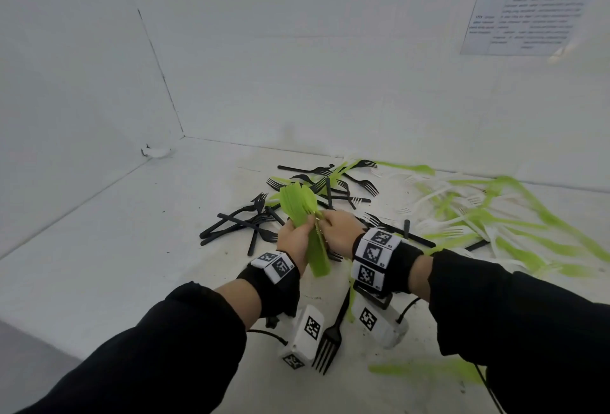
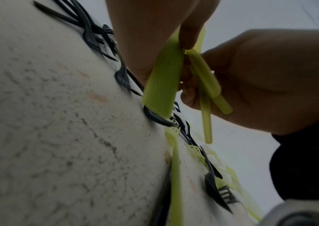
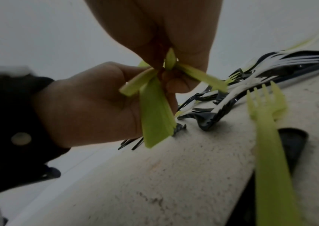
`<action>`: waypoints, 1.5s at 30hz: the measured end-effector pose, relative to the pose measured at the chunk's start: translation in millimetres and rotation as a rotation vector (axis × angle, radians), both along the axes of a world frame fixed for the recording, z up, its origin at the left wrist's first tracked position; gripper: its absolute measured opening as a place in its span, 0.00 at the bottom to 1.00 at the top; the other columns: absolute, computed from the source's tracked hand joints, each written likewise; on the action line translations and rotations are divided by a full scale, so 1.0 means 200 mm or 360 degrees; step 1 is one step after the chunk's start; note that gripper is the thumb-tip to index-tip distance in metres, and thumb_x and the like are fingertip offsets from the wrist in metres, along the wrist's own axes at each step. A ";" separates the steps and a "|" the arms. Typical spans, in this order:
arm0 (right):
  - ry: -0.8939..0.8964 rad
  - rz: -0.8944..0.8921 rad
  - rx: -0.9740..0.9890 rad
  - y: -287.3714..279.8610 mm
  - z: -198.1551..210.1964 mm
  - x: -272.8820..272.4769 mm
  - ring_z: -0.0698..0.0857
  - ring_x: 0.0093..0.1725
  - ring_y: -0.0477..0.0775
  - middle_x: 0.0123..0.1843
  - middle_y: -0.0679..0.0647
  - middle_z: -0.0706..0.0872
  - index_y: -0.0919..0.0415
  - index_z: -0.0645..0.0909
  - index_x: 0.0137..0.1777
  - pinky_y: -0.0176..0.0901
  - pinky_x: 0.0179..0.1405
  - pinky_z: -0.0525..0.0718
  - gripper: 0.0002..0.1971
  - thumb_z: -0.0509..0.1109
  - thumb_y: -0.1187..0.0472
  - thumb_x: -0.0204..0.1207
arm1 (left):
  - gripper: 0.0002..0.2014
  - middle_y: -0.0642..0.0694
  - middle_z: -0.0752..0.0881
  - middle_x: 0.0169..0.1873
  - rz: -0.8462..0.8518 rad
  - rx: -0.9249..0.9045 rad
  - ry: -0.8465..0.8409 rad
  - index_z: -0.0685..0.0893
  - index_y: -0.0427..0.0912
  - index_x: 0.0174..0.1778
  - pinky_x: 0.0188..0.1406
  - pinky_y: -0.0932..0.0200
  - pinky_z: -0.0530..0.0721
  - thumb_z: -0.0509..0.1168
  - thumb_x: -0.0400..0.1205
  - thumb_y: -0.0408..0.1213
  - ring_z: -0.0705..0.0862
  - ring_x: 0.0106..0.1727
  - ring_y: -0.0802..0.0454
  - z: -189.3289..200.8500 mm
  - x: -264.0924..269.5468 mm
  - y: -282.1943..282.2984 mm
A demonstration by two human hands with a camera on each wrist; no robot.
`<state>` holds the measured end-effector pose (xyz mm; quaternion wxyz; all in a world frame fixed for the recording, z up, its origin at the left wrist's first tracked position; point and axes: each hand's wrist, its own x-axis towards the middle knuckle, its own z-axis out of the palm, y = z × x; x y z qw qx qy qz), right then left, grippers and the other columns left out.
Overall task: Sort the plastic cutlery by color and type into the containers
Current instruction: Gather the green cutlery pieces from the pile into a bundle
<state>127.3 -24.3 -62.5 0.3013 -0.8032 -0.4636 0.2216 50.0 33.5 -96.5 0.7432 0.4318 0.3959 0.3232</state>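
**Two hands on one stack of green cutlery**

Two white walls meet in a corner at the upper left of the head view, and a printed sheet [image 1: 528, 7], too blurred to read, hangs on the wall at the upper right. Below them spreads the white, speckled desk [image 1: 115, 248], filling the lower half of the frame.

Across the right of the desk lies a loose scatter of green and white cutlery [image 1: 478, 215], smeared by blur. At center, just above the hands, sits a tangle of black forks [image 1: 330, 182], with more black handles crossing to its left. One black fork [image 1: 328, 341] lies apart at bottom center, tines toward the lower edge, between the two wrist cameras.

The stack of green cutlery [image 1: 307, 225] stands tilted at frame center, raised off the desk, heads up and handles down. The left hand [image 1: 293, 235] wraps its fingers round the middle of the stack. The right hand [image 1: 340, 232] meets it from the right, pinching loose green handles [image 2: 208, 82] beside the stack; in the right wrist view these splay out at angles from the fingertips. A single green fork [image 3: 266, 122] lies on the desk at the right of that view.
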 end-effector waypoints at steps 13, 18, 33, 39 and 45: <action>0.0150 -0.0071 0.0353 -0.02 -0.05 0.03 0.84 0.38 0.50 0.33 0.41 0.78 0.55 0.84 0.56 0.49 0.46 0.86 0.10 0.70 0.60 0.75 | 0.12 0.34 0.84 0.48 -0.0103 -0.0178 -0.0160 0.78 0.36 0.62 0.23 0.57 0.85 0.62 0.83 0.34 0.84 0.39 0.42 -0.01 0.02 0.04; 0.0744 -0.0317 0.0432 0.00 -0.07 0.05 0.81 0.30 0.50 0.37 0.51 0.81 0.60 0.77 0.50 0.51 0.42 0.86 0.03 0.66 0.66 0.78 | 0.05 0.39 0.83 0.37 -0.0075 -0.0156 -0.0157 0.80 0.37 0.53 0.30 0.50 0.87 0.61 0.84 0.33 0.83 0.33 0.42 -0.05 0.05 0.06; 0.0586 -0.0344 0.0443 0.03 -0.10 0.05 0.76 0.31 0.49 0.37 0.52 0.76 0.61 0.73 0.51 0.48 0.36 0.82 0.02 0.59 0.64 0.82 | 0.05 0.37 0.83 0.40 0.0067 -0.0095 -0.0087 0.79 0.34 0.53 0.27 0.55 0.84 0.62 0.83 0.31 0.83 0.32 0.43 -0.08 0.07 0.07; 0.0106 -0.0193 0.0248 0.01 -0.09 0.00 0.82 0.58 0.56 0.58 0.57 0.84 0.64 0.76 0.64 0.40 0.56 0.76 0.15 0.65 0.62 0.79 | 0.16 0.33 0.83 0.60 -0.0018 -0.0204 -0.0059 0.77 0.34 0.67 0.61 0.43 0.81 0.60 0.84 0.33 0.82 0.60 0.37 -0.06 0.07 0.06; 0.0257 -0.0298 0.0283 0.01 -0.11 -0.01 0.83 0.58 0.57 0.58 0.58 0.85 0.64 0.76 0.65 0.41 0.58 0.79 0.18 0.69 0.66 0.75 | 0.19 0.32 0.84 0.60 -0.0063 -0.0285 -0.0022 0.78 0.33 0.67 0.54 0.44 0.84 0.56 0.86 0.42 0.85 0.56 0.37 -0.04 0.06 0.07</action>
